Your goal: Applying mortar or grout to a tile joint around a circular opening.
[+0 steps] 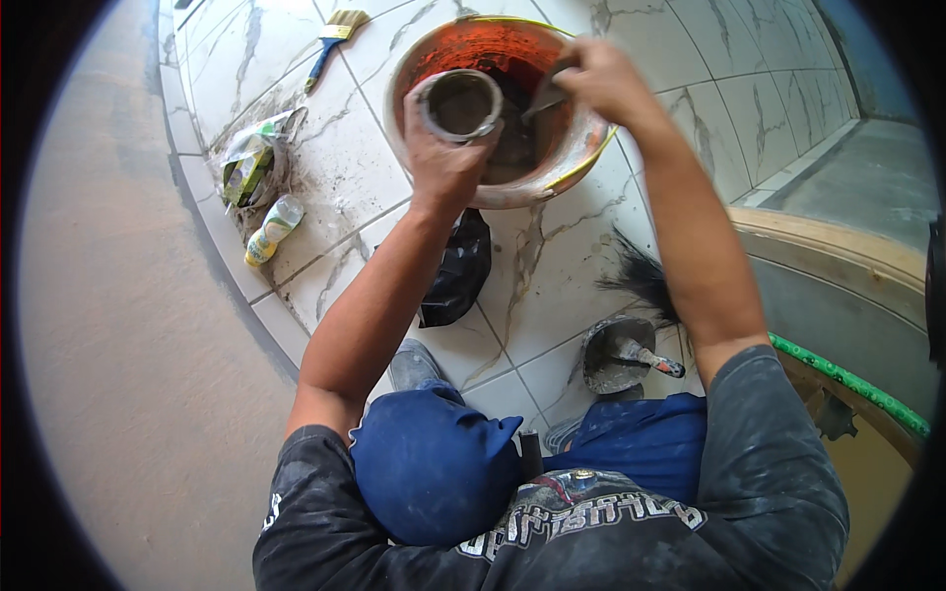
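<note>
My left hand (pixel 448 163) is wrapped round a round, open-topped cup (pixel 461 136) smeared with grey, holding it over the left side of a bucket. Grey-brown material shows inside the cup. The large bucket (pixel 522 194) has an orange inner wall, a smeared rim and a yellow handle; dark wet material lies at its bottom. Over the bucket's right side, my right hand (pixel 603 84) is closed on a flat-bladed hand tool (pixel 548 95), its blade pointing down into the bucket. The tool's handle is mostly hidden by my fingers, and the hand is slightly blurred.
On the marble-patterned tiles lie a paintbrush (pixel 330 44), a plastic bag with green packaging (pixel 253 167), a bottle (pixel 274 229), a black bag (pixel 461 271) and black bristles (pixel 641 276). A grey-crusted bowl (pixel 601 360) with a handled tool stands near my feet. A green tube (pixel 847 382) runs at right.
</note>
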The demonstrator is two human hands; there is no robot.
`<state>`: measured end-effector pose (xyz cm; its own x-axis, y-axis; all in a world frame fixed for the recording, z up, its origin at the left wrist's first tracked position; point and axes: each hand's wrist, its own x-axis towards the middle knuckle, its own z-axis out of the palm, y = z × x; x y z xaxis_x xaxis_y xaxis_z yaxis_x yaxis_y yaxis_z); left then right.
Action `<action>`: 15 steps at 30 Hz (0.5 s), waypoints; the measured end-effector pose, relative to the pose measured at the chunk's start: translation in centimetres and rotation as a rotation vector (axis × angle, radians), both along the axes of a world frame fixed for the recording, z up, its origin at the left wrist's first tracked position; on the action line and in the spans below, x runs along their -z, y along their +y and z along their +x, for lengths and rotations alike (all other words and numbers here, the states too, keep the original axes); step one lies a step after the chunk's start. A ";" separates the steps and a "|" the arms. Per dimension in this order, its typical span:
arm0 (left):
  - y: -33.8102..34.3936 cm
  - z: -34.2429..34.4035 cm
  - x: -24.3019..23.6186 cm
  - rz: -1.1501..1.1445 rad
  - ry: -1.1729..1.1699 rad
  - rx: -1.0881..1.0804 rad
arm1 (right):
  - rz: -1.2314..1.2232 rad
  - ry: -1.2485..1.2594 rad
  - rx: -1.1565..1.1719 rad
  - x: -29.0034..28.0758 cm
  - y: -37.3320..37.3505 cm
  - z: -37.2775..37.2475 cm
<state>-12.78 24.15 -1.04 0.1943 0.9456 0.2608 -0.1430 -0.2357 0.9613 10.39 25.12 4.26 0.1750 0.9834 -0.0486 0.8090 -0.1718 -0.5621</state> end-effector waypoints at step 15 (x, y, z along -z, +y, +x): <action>-5.3 -10.9 -19.4 -0.159 0.126 -0.070 | 0.172 0.021 0.156 -6.7 -7.1 -5.3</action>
